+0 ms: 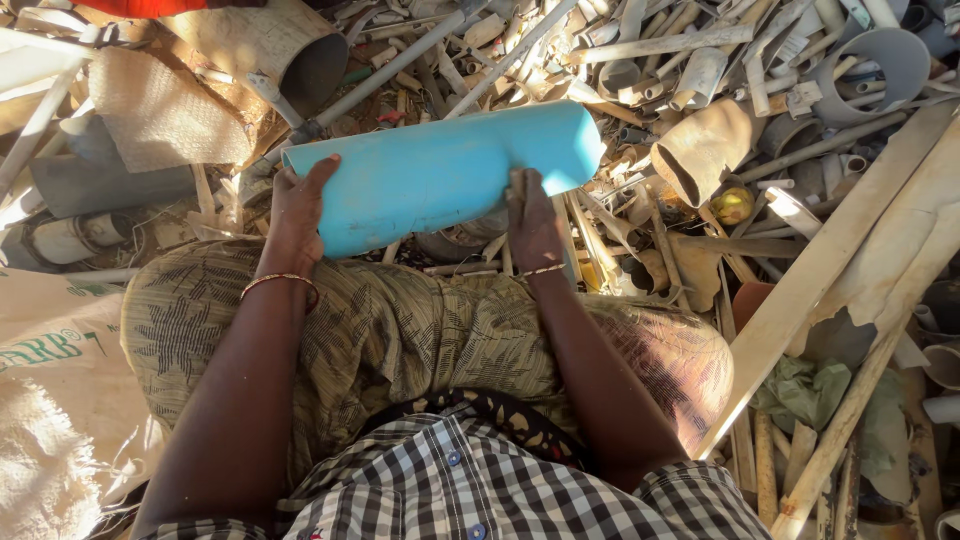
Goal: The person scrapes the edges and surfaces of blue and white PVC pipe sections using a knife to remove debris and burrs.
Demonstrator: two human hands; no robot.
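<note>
Two hands (300,215) (533,222), one blue pipe (440,172)

A tan woven sack (50,390) with green print, perhaps plastic, lies lower left.

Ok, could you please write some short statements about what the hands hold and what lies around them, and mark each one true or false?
1. Both hands grip one light blue pipe piece. True: the left hand is at its one end and the right hand is under its other half.
2. The pipe piece stands upright on the ground. False: it is held lying nearly level above the lap.
3. Each wrist wears a thin bangle. True: the left bangle and the right bangle both show.
4. The ground in front is bare sand. False: a heap of pale scrap pipes covers it.
5. A long pale plank lies on the person's right side. True.
</note>
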